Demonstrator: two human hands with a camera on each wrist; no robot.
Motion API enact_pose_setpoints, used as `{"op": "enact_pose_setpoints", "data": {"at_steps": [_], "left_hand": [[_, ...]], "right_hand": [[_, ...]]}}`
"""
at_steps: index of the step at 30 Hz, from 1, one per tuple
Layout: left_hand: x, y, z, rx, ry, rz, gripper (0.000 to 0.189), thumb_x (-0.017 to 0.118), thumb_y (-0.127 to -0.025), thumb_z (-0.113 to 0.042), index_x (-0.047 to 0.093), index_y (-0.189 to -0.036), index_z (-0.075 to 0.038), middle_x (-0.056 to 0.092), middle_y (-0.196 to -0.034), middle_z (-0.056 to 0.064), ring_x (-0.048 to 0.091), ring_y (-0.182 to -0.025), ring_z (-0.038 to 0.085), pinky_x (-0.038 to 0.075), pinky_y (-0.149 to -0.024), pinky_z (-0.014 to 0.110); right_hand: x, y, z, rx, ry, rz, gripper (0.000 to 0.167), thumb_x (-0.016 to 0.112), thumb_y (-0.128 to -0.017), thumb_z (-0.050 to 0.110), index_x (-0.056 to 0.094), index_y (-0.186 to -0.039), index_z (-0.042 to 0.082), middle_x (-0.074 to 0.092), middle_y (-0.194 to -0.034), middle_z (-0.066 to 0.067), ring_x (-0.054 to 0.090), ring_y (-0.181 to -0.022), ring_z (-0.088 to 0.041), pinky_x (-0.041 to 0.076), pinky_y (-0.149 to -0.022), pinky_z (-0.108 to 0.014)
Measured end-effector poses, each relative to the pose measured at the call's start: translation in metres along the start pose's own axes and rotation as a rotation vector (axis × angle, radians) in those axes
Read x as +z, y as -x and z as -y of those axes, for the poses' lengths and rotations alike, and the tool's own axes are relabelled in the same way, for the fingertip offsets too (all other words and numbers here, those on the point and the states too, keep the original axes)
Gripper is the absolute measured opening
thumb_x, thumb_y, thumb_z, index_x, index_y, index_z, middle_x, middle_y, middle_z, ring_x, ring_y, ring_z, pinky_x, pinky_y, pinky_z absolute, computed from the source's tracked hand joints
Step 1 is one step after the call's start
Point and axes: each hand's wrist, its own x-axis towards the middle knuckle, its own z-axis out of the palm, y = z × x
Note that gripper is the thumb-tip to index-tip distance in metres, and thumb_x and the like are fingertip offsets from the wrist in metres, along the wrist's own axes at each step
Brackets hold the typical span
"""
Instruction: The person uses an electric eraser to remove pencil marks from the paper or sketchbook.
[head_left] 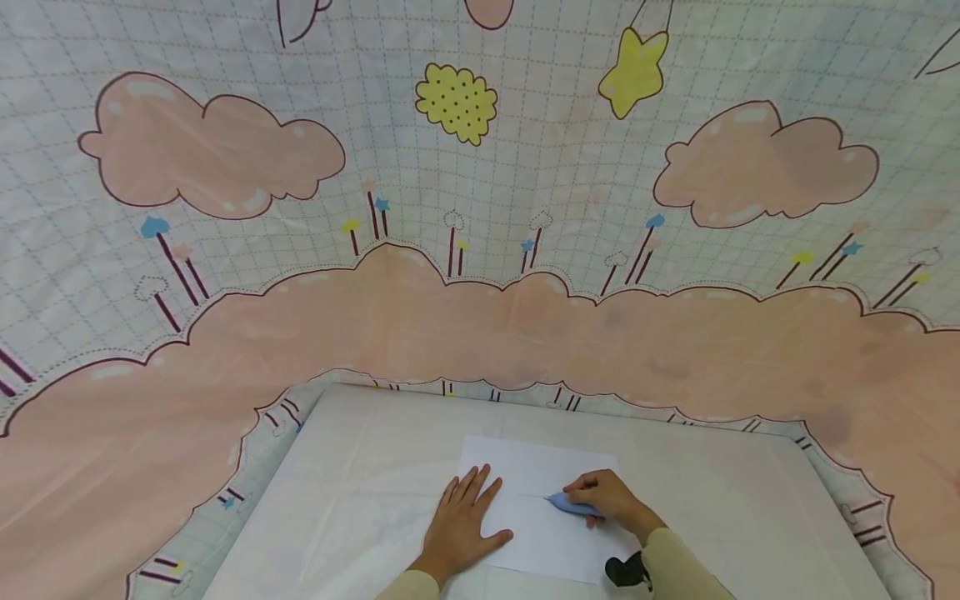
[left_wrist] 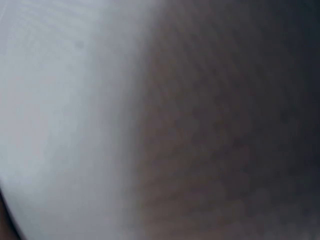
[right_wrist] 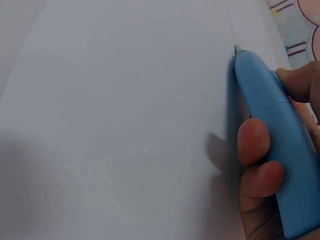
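Note:
A sheet of white paper (head_left: 540,542) lies on the white-covered table. My left hand (head_left: 463,525) rests flat on its left side, fingers spread and thumb pointing right. My right hand (head_left: 611,500) grips a blue utility knife (head_left: 573,504) over the right half of the sheet. In the right wrist view, the utility knife (right_wrist: 280,135) has a rounded body and a short pale tip at the paper. One fingertip (right_wrist: 285,75) presses near its front, and others curl round the side. A faint line runs from the tip across the sheet. The left wrist view is blurred.
The table (head_left: 360,467) has a plain white cover. Behind and around it hangs a patterned cloth (head_left: 480,325) with clouds and stars. A black object (head_left: 626,571) sits at the right sleeve (head_left: 678,567), by the paper's lower right corner.

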Motion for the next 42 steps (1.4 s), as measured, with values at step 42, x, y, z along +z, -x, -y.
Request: {"op": "enact_pose_setpoints", "data": {"at_steps": [42], "left_hand": [[0.002, 0.004, 0.002, -0.01, -0.005, 0.032, 0.085, 0.038, -0.086, -0.08, 0.039, -0.152, -0.027, 0.027, -0.162, 0.0, 0.023, -0.15, 0.024, 0.021, -0.12, 0.05]], "right_hand": [[0.011, 0.002, 0.001, -0.033, -0.036, 0.013, 0.021, 0.072, -0.088, 0.016, 0.075, -0.104, 0.002, 0.069, -0.096, -0.005, 0.052, -0.045, -0.009, 0.039, -0.045, -0.02]]}}
